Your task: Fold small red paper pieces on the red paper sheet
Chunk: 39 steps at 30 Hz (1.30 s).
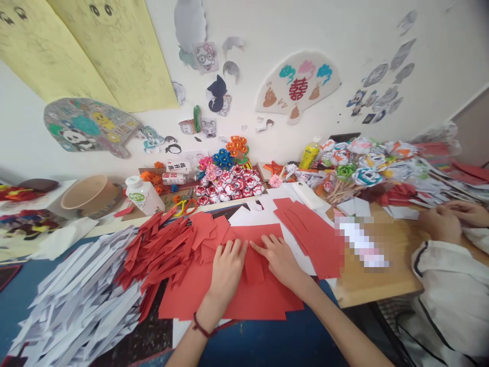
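Before me, a small folded piece of red paper [254,269] lies on larger red sheets [229,300]. My left hand [228,262] has its fingers bent and pressed together at the folded piece's upper left edge. From the other side my right hand [280,257] pinches its upper right edge, index finger stretched toward the left fingertips. Thumbs are mostly hidden. Just left of my hands is a heap of folded red paper strips [160,250], and beyond it a big pile of folded white strips [84,300]. More red sheets [305,232] rest to the right on white paper.
Behind stand a white bottle [145,196], scissors [185,206], red-and-white paper flowers [231,186] and a yellow bottle [310,153]. Many paper flowers on sticks [367,173] lie at the back right. Another person's hands [443,221] are at the wooden board [382,285] on the right.
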{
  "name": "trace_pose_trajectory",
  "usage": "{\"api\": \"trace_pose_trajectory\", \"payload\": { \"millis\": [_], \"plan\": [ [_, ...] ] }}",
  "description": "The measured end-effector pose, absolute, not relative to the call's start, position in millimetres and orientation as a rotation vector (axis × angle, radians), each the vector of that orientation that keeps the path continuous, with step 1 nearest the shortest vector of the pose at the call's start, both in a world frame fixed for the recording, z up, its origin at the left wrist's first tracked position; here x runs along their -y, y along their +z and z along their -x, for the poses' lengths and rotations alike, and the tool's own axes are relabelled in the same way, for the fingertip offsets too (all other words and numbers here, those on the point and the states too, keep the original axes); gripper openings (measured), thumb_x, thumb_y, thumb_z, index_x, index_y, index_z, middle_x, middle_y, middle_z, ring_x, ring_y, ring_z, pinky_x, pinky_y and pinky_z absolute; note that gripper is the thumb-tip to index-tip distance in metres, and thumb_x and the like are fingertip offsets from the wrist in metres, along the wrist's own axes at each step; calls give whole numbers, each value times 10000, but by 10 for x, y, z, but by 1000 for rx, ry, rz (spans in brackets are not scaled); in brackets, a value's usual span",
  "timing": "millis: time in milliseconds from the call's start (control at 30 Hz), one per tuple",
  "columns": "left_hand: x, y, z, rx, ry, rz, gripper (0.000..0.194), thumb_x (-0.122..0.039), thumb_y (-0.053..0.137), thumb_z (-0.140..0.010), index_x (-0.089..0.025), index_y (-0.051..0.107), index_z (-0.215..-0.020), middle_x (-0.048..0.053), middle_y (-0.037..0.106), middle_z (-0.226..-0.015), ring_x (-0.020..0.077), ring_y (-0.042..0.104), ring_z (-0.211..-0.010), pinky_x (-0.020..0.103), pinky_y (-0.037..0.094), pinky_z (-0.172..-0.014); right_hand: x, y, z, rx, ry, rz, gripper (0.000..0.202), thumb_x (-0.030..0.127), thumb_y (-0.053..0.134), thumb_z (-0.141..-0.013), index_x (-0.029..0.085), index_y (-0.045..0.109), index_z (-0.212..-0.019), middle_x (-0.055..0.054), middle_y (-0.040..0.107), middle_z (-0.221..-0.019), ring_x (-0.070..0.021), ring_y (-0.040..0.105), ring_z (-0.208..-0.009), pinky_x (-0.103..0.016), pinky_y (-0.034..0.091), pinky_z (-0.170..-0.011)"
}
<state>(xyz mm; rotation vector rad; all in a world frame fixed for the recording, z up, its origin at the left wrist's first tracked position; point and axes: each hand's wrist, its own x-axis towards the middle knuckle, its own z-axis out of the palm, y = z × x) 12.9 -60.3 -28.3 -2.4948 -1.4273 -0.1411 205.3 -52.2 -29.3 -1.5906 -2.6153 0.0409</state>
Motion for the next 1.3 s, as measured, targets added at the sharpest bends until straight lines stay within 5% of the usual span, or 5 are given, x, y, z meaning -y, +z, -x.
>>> {"api": "trace_pose_trajectory", "payload": {
  "millis": [600, 967, 1100, 1200, 1300],
  "plan": [
    [593, -404, -110, 1428, -132, 2573, 509, -75, 448, -879, -217, 451, -1368, 84, 582, -1122, 249, 506, -1030, 401, 408, -844, 714, -234, -2075, 2615, -51, 1717, 617, 30, 487, -764, 295, 547, -1318, -85, 554, -1250, -257, 531, -996, -361, 378, -799],
    [506, -369, -441, 2205, -565, 2471, 234, -291, 386, -967, -158, 567, -902, 73, 585, -922, 154, 581, -661, 238, 326, -520, 738, -341, -2127, 2324, 281, 1624, 580, -32, 424, -768, 294, 651, -1191, -59, 574, -965, -194, 540, -896, -304, 428, -765],
    [463, -339, -402, 2147, -842, 2660, 163, -202, 442, -935, -177, 543, -810, 34, 601, -835, 148, 583, -712, 227, 349, -589, 688, -304, -2152, 1921, 588, 1579, 330, 153, 433, -921, 241, 675, -1127, -49, 610, -916, -165, 580, -791, -283, 458, -706],
    [448, -256, -336, 2024, -983, 2797, 136, -159, 486, -898, -192, 541, -779, 11, 606, -808, 141, 567, -711, 227, 355, -610, 622, -201, -2115, 1781, 778, 1463, 266, 335, 555, -900, 220, 662, -1115, -37, 654, -894, -161, 587, -728, -274, 464, -661],
    [444, -171, -266, 1940, -1079, 2872, 119, -173, 503, -887, -203, 560, -787, 7, 611, -810, 145, 561, -713, 234, 373, -621, 587, -122, -2030, 1792, 895, 1353, 197, 359, 590, -876, 202, 709, -866, -23, 672, -783, -158, 594, -686, -262, 442, -625]
  ]
}}
